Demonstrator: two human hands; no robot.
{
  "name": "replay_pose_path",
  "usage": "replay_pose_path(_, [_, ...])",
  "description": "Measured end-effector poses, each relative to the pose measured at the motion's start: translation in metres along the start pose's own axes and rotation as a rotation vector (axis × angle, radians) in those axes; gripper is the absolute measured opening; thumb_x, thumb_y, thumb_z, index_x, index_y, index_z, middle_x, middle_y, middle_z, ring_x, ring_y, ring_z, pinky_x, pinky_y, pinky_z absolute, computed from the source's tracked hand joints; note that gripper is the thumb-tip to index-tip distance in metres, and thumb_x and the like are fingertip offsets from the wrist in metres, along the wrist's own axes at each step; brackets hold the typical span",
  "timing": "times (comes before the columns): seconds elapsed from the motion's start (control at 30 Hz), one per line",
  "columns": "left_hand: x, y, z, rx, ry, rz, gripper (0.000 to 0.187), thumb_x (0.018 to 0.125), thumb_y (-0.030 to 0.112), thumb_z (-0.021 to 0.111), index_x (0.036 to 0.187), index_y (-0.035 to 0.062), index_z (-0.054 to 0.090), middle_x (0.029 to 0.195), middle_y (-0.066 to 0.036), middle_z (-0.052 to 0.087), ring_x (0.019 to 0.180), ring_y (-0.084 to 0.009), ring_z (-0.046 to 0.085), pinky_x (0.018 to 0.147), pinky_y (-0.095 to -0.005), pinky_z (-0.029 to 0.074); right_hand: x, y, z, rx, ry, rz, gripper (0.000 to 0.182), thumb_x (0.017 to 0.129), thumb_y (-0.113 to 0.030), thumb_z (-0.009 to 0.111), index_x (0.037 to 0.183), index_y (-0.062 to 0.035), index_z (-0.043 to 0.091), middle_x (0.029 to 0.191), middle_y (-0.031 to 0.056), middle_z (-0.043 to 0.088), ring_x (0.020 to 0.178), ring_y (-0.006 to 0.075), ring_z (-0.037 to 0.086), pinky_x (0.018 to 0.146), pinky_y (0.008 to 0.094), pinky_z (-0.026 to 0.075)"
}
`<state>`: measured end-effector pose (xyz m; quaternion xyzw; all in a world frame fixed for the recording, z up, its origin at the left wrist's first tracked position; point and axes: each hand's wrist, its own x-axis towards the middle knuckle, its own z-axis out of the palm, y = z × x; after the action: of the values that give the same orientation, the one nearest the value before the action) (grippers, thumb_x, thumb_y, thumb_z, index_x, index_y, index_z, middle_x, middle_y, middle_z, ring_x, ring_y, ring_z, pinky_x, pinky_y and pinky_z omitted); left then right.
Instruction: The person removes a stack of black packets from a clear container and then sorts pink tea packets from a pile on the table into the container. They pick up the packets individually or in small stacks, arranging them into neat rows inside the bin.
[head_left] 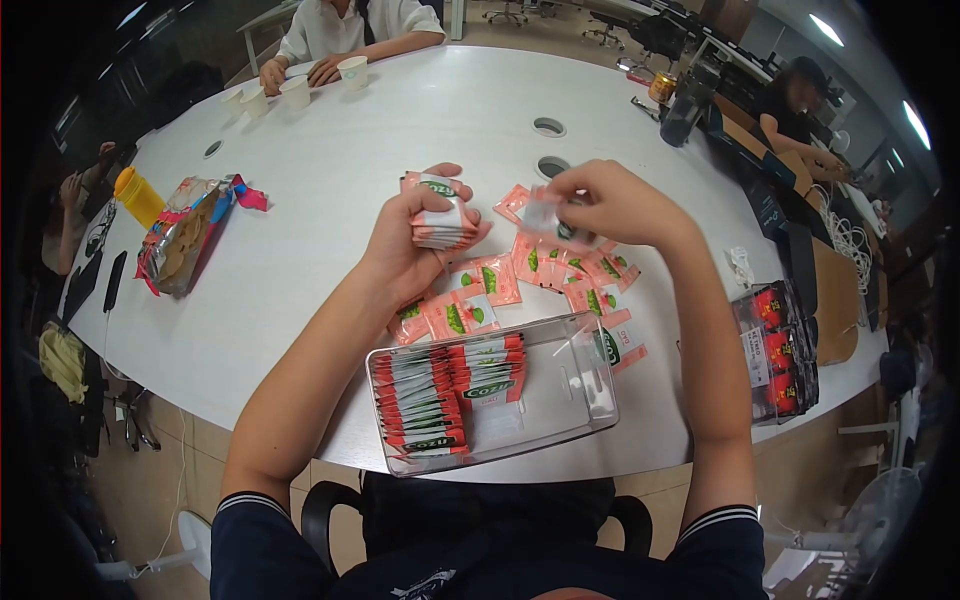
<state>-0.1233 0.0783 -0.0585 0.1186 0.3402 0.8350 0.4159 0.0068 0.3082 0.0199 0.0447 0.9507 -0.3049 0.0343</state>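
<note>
My left hand (405, 225) is closed around a stack of pink and white sachets (440, 222) with green labels. To its right, my right hand (605, 205) pinches a single sachet (556, 222), smeared by motion, above the pile. Loose sachets (470, 312) lie spread on the white table beneath and between both hands. Nearest my body stands a clear plastic box (575, 395). Its left part holds two rows of upright, tightly packed sachets (415, 395), and its right part shows bare plastic.
An open snack bag (185, 240) and a yellow bottle (138, 197) stand at left. Paper cups (295, 92) line the far edge before a seated person. At right are a pack of red items (775, 350), a dark cup (680, 120) and cardboard boxes (835, 300). Cable holes (552, 167) pierce the table.
</note>
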Motion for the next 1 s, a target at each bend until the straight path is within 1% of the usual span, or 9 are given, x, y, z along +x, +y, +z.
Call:
replay_pose_path(0.1, [-0.009,0.002,0.014,0.353,-0.089,-0.096,0.044,0.092,0.015,0.069,0.130,0.0075,0.050,0.112,-0.008,0.059,0.086,-0.0212,0.070,0.091,-0.0432,0.058,-0.007,0.006,-0.009,-0.041,-0.128,-0.317,0.035,0.088,-0.004,0.075,0.124,-0.0023,0.074,0.094,0.0054,0.074,0.076,0.0136,0.067,0.069,0.0310,0.055])
replay_pose_path(0.2, [-0.014,-0.016,0.024,0.551,-0.190,-0.023,0.047,0.097,0.036,0.076,0.128,0.0065,0.055,0.096,-0.004,0.062,0.079,-0.0139,0.069,0.068,-0.0254,0.056,-0.019,-0.021,-0.011,0.109,-0.184,-0.159,0.040,0.086,-0.005,0.076,0.126,-0.0061,0.072,0.092,0.0064,0.073,0.079,0.0167,0.068,0.073,0.0314,0.054])
replay_pose_path(0.3, [-0.011,-0.017,0.011,0.549,-0.345,-0.192,0.055,0.094,0.033,0.081,0.133,0.0048,0.053,0.101,-0.005,0.066,0.078,-0.0092,0.066,0.065,-0.0218,0.052,-0.020,-0.042,0.001,0.010,-0.106,-0.373,0.038,0.085,-0.009,0.079,0.122,-0.0061,0.071,0.090,0.0075,0.072,0.080,0.0199,0.068,0.073,0.0325,0.055])
replay_pose_path(0.37, [-0.012,-0.021,0.015,0.401,-0.456,-0.247,0.062,0.089,0.011,0.079,0.142,0.0023,0.048,0.115,-0.010,0.067,0.082,-0.0119,0.067,0.070,-0.0216,0.055,-0.009,-0.038,0.019,-0.023,0.098,-0.535,0.036,0.084,-0.011,0.080,0.119,-0.0063,0.071,0.090,0.0073,0.071,0.081,0.0200,0.067,0.074,0.0330,0.055])
replay_pose_path(0.53, [-0.024,-0.007,0.031,0.109,-0.296,-0.094,0.075,0.080,-0.001,0.060,0.152,0.0059,0.040,0.116,-0.016,0.063,0.092,-0.0243,0.067,0.087,-0.0398,0.060,-0.001,-0.035,0.024,0.052,0.464,-0.622,0.040,0.084,-0.020,0.084,0.119,-0.0048,0.071,0.106,0.0088,0.072,0.097,0.0228,0.067,0.085,0.0360,0.054])
replay_pose_path(0.67, [0.002,0.001,-0.002,-0.157,-0.154,0.036,0.077,0.083,0.000,0.058,0.156,0.0075,0.035,0.108,-0.015,0.060,0.094,-0.0265,0.066,0.091,-0.0430,0.060,0.024,0.038,0.016,-0.078,0.403,-0.248,0.050,0.084,-0.033,0.085,0.124,-0.0056,0.072,0.113,0.0107,0.073,0.103,0.0257,0.068,0.089,0.0393,0.053])
replay_pose_path(0.77, [0.013,0.001,-0.014,-0.237,-0.048,0.059,0.046,0.087,0.001,0.058,0.132,0.0067,0.047,0.099,-0.012,0.058,0.088,-0.0237,0.063,0.084,-0.0394,0.059,0.037,0.083,0.046,-0.347,0.500,-0.212,0.053,0.085,-0.045,0.080,0.115,-0.0009,0.075,0.113,0.0182,0.074,0.101,0.0349,0.073,0.088,0.0474,0.056])
replay_pose_path(0.87, [0.018,0.000,-0.015,-0.257,0.013,0.059,0.025,0.086,0.001,0.057,0.109,0.0076,0.050,0.095,-0.010,0.056,0.085,-0.0220,0.061,0.079,-0.0378,0.057,0.043,0.064,0.056,-0.491,0.268,-0.002,0.057,0.083,-0.054,0.077,0.104,-0.0010,0.077,0.104,0.0196,0.075,0.097,0.0369,0.072,0.087,0.0496,0.055])
replay_pose_path(1.0, [0.015,-0.002,-0.015,-0.206,-0.024,0.049,0.017,0.082,-0.001,0.055,0.095,0.0087,0.049,0.092,-0.007,0.053,0.081,-0.0206,0.058,0.076,-0.0365,0.054,0.040,0.040,0.058,-0.570,0.151,0.098,0.041,0.079,-0.041,0.074,0.088,-0.0006,0.077,0.095,0.0196,0.074,0.091,0.0339,0.073,0.082,0.0478,0.055])
